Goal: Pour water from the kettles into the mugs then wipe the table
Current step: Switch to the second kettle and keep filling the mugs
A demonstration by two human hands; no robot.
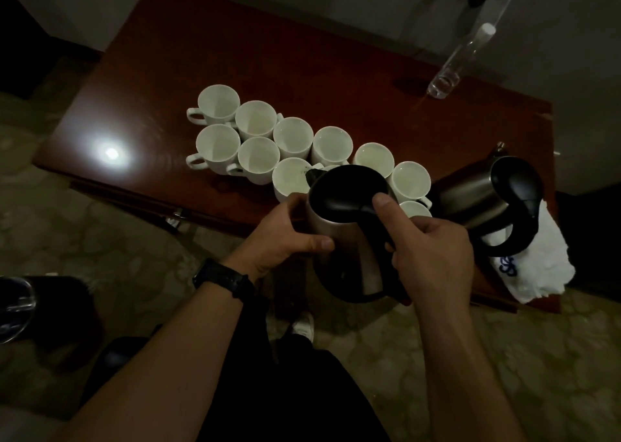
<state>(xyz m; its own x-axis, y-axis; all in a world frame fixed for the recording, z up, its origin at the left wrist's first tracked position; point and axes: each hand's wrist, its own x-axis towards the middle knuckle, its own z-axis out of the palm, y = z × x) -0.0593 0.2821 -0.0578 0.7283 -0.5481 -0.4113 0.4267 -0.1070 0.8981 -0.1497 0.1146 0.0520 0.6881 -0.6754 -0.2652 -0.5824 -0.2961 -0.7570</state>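
Over the table's point(235, 55) near edge, a steel kettle point(353, 260) tilts, spout above a white mug point(290, 179). The right hand point(433, 250) grips its black handle and the left hand point(285, 236) clasps its body. A second kettle point(477, 199) stands beside a white cloth point(537, 263).

Dim, grainy view; an overhead light reflects as a bright glare spot point(112, 153) on the glossy counter point(268, 55) at nine o'clock. Corners sink to black, the counter's edges bow, detail is soft

mugs point(255, 120) white | kettles point(349, 240) steel, black lids | table point(268, 55) red-brown | cloth point(537, 267) white, blue print
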